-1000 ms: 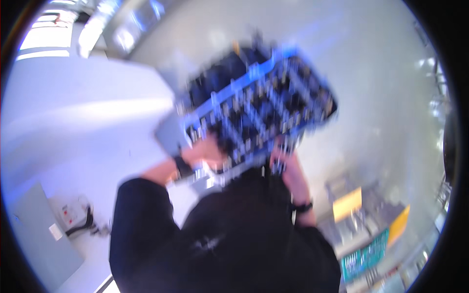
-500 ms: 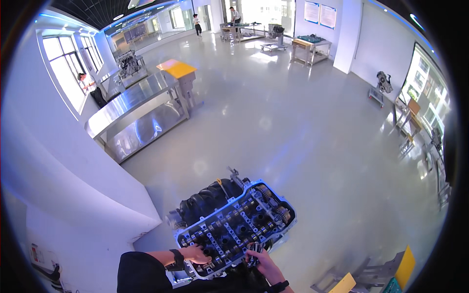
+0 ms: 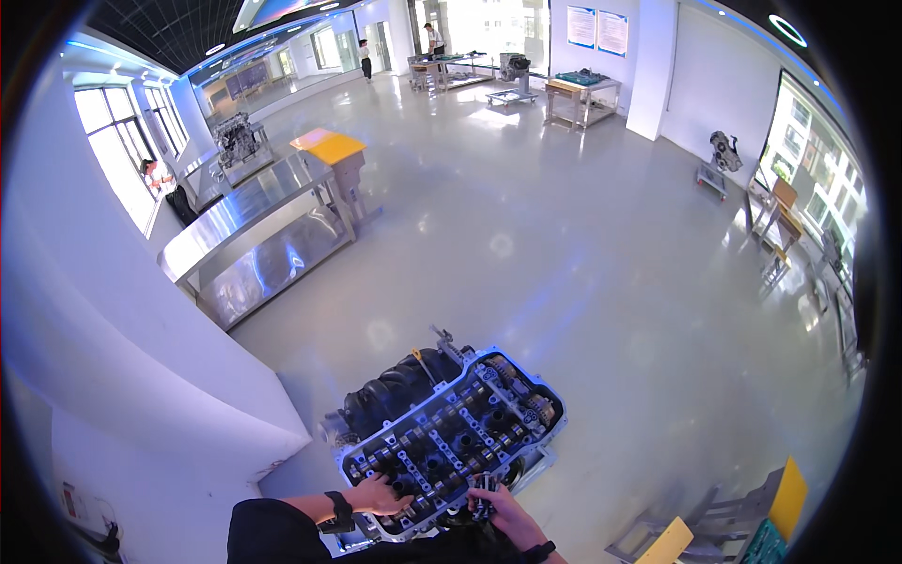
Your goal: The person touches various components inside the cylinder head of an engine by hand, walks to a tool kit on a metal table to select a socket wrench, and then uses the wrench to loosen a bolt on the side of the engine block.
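Observation:
An engine with its top uncovered lies in front of me, showing camshafts and rows of metal caps inside a pale rim. My left hand reaches into its near left part, fingers bent down and drawn together at the near camshaft. Whatever is between those fingertips is too small to make out. Over the near rim, my right hand is closed around a bunch of small shiny metal parts, whose exact kind I cannot tell. A yellow dipstick handle stands up beside the black intake manifold.
A white curved wall rises close on my left. Beyond it stands a steel workbench with a yellow-topped stand. Yellow and grey equipment is at lower right. People and more engines are farther off.
The view has tilted and shifted slightly. My left hand has moved a little to the right along the near camshaft. The right hand still grips the metal parts near the rim.

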